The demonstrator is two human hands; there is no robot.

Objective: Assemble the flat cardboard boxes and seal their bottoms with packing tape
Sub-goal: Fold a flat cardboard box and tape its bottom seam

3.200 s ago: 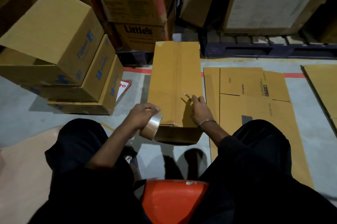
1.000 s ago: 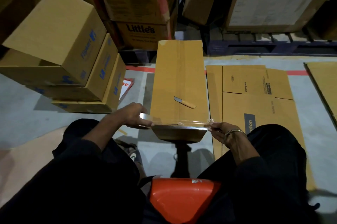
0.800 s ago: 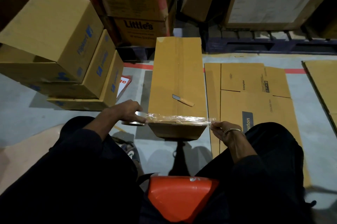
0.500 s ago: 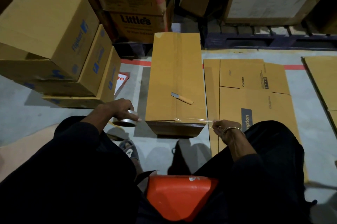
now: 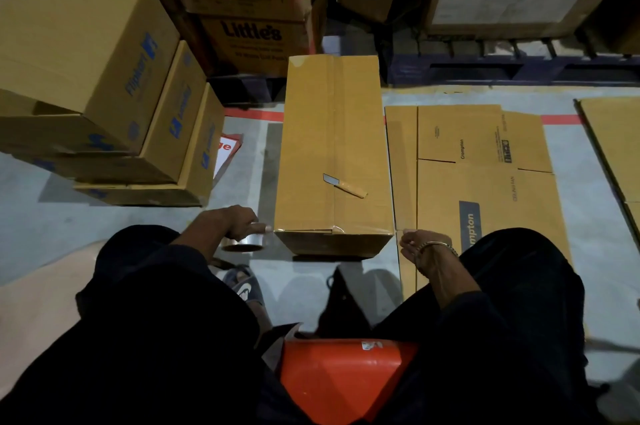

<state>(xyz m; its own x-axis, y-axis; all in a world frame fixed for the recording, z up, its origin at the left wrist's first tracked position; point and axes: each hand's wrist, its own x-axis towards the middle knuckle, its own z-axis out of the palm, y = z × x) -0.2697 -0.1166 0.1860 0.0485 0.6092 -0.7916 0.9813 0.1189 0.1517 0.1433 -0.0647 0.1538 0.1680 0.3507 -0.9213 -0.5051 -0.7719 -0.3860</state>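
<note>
Dimly, left hand (image 5: pixel 231 224) holding tape roll (image 5: pixel 242 244), right hand (image 5: pixel 417 244) perhaps pinching tape

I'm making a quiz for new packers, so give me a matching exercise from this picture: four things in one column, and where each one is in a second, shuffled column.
Things:
1. cutter
2. tape roll
3. flat Crompton carton
4. orange stool

Places:
A. flat on the floor, right of the assembled box
B. between the person's legs
C. held in the left hand, left of the box's near end
D. lying on top of the box

Pairs: 1-D, 2-C, 3-A, 4-B
</note>
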